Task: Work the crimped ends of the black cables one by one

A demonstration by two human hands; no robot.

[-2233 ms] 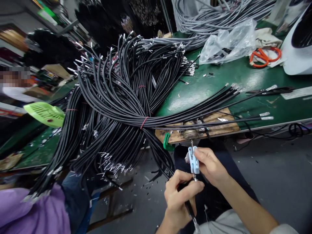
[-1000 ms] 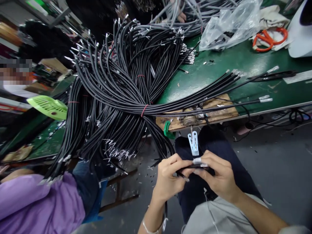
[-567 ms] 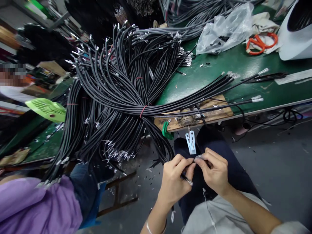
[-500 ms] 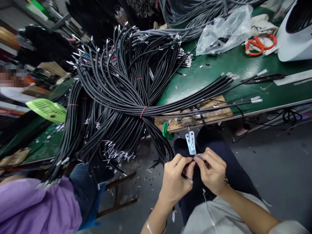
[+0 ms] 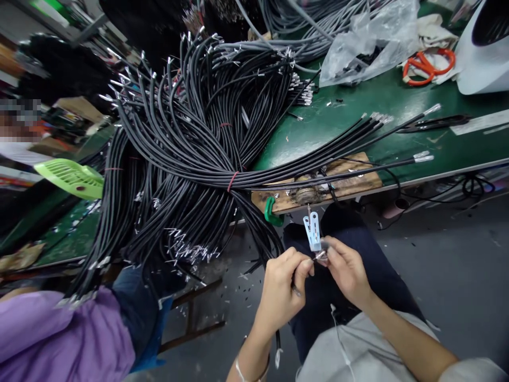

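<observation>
My left hand [image 5: 281,289] is closed in a pinch round a black cable close to its end. The cable's silvery tip [image 5: 319,255] sticks out toward my right hand [image 5: 347,271], whose thumb and fingers are closed at that tip. Right above the fingertips a light blue clothes peg [image 5: 313,232] hangs from a thin metal shaft at the bench edge. A large bundle of black cables [image 5: 191,164], tied with a red band [image 5: 233,181], lies to the left and across the bench edge.
The green bench [image 5: 409,98] carries a wooden board [image 5: 358,180], orange-handled scissors [image 5: 425,67], a clear plastic bag [image 5: 369,48] and grey cables [image 5: 294,21]. A green clamp [image 5: 273,212] grips the edge. At left sits a person in a purple top [image 5: 79,339], near a green fan [image 5: 71,179].
My right hand has shifted slightly up and left, its fingers loosened and straighter. The silvery cable tip between the hands shows more now. My left hand has moved slightly left.
</observation>
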